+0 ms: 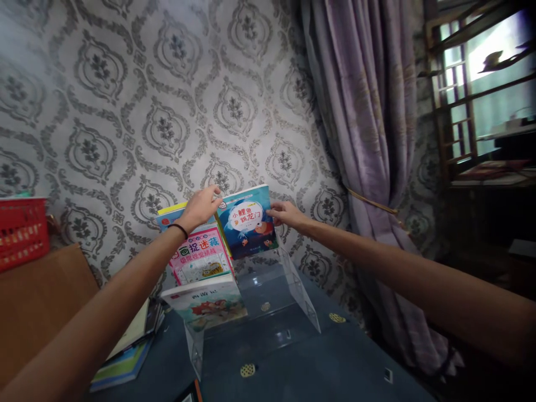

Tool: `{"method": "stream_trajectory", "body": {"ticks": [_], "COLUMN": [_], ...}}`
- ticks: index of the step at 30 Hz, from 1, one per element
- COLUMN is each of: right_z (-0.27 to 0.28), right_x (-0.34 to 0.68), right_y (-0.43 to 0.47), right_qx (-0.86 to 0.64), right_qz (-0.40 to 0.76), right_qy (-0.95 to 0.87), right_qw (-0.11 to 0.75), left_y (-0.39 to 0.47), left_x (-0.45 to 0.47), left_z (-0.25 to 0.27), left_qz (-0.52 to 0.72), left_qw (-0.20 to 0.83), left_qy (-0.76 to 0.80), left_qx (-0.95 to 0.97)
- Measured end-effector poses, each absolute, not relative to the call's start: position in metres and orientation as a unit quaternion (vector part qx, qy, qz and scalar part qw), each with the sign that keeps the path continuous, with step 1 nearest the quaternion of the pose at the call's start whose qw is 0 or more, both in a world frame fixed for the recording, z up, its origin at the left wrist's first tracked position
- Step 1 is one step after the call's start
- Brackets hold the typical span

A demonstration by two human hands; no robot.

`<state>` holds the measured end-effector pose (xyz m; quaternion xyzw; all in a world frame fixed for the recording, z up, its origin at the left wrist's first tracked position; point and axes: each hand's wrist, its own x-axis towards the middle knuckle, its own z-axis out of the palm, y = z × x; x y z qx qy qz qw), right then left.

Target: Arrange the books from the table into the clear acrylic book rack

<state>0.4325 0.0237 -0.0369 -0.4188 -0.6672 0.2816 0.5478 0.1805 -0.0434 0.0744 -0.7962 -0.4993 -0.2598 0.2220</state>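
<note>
A blue picture book (255, 245) with fish on its cover stands upright in the back row of a clear plastic book rack (299, 285). My left hand (201, 206), a dark band on its wrist, has its fingers closed at the book's upper left corner. With thumb and fingers, my right hand (288, 215) pinches the book's right edge. Left of it in the rack are a pink-framed book (199, 254) and, in front, a pale picture book (213, 307) leaning back. Another blue book with a yellow edge (171, 209) is partly hidden behind my left hand.
The rack stands on a dark blue tablecloth (326, 363) against a patterned wall. At the left are a red basket (23, 231), a brown cardboard box (50, 301) and a stack of books (125, 363). A purple curtain (364, 111) hangs at the right.
</note>
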Motion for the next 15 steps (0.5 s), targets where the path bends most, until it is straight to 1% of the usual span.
{"method": "stream_trajectory", "body": {"ticks": [9, 12, 15], "right_z": [-0.031, -0.033, -0.051], "right_x": [0.419, 0.419, 0.419], "right_y": [0.013, 0.009, 0.004], "right_qx": [-0.433, -0.459, -0.496], "right_qz": [0.286, 0.276, 0.250], "right_qy": [-0.649, -0.611, -0.551], "right_qw": [0.557, 0.583, 0.624], "left_y": [-0.050, -0.053, -0.066], "left_x": [0.167, 0.155, 0.138], "left_z": [0.075, 0.070, 0.052], "left_qz": [-0.282, -0.323, -0.381], "left_qw": [0.199, 0.173, 0.124], "left_qy": [-0.477, -0.461, -0.446], "left_qx": [-0.808, -0.808, -0.800]}}
